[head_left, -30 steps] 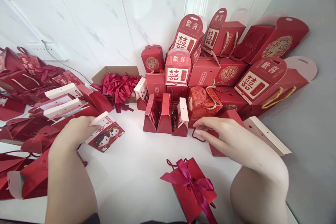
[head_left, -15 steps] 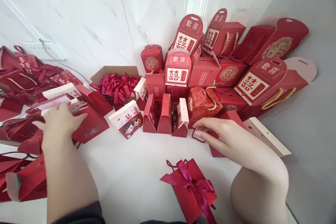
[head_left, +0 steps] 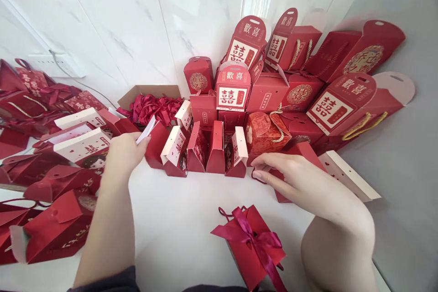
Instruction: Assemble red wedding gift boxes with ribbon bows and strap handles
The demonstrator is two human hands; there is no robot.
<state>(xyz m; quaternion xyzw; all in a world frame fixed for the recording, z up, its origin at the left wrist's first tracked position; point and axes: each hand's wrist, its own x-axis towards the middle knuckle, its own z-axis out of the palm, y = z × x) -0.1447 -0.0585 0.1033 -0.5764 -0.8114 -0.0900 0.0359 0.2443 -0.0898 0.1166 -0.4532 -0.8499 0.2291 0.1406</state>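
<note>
My left hand point(head_left: 125, 155) is closed on the pale flap of a small red gift box point(head_left: 155, 143), which stands at the left end of a row of small red boxes point(head_left: 205, 148). My right hand point(head_left: 290, 175) lies palm down on a flat red box point(head_left: 301, 164) with a pale flap, fingers stretched out, fingertips beside a thin red cord point(head_left: 255, 175). A red box tied with a dark red ribbon bow point(head_left: 251, 246) lies on the white tabletop point(head_left: 178, 228) near me.
Larger red gift boxes with gold rope handles point(head_left: 338, 105) are piled against the tiled wall at the back right. A cardboard box of red ribbons point(head_left: 150, 105) sits behind the row. Several unfolded red boxes point(head_left: 54, 164) cover the left side.
My left hand set down the box with the cartoon couple in the row, went to the left pile, and came back holding another red box at the row's end. My right hand has stayed put.
</note>
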